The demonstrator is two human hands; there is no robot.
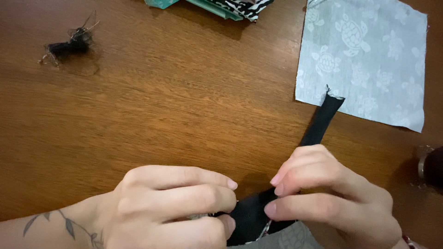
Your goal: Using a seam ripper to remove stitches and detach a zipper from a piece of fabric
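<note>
both hands, the left hand [177, 207] and right hand [330, 198], are pinching the black fabric strip [318, 127] at six o'clock on the wooden table [184, 101] (its frayed tip is touching the pale turtle-print cloth [369, 55] at two o'clock), and tugging unevenly could be fraying it further.

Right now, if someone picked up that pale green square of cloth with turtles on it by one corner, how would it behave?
The turtle cloth would probably droop and fold, since it looks thin and lies flat on the wooden table. It seems light, so a push might wrinkle or slide it. It likely will not roll or break; its cut edges may fray, like the black strip beside it.
</note>
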